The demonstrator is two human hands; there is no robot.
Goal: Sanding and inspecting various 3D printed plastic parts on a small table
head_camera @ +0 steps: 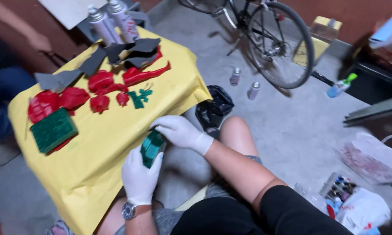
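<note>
Two gloved hands share one small green ridged part (152, 149) at lower centre of the frame, just off the near edge of the yellow sheet (104, 143). Left hand (139, 176), white glove, wristwatch (129, 210) at the cuff, wraps the part from below, fingers curled around its lower end. Right hand (178, 130), also gloved, comes in from the right with forearm crossing the bare knee (233, 130); fingers clamp the part's top end. Both grips closed on the part, neither hand loose.

Doing this well, as a judgement: keep the lower hand as the steady support, let the upper fingers do the fine work, hold the piece over the sheet so nothing drops to the floor.

Further up on the sheet: green grid block (53, 129) at left, red moulded pieces (101, 80) mid-sheet, small green branched piece (140, 97) beside them, grey flat pieces (91, 63) beyond. Two spray cans (113, 21) stand at the sheet's far edge, upper left. Another person's hand (38, 42) sits at far upper left, apart from the work. Black bag (217, 104) on the floor past the knee, two small cans (244, 83) behind it, bicycle wheel (283, 43) at upper centre-right.
</note>
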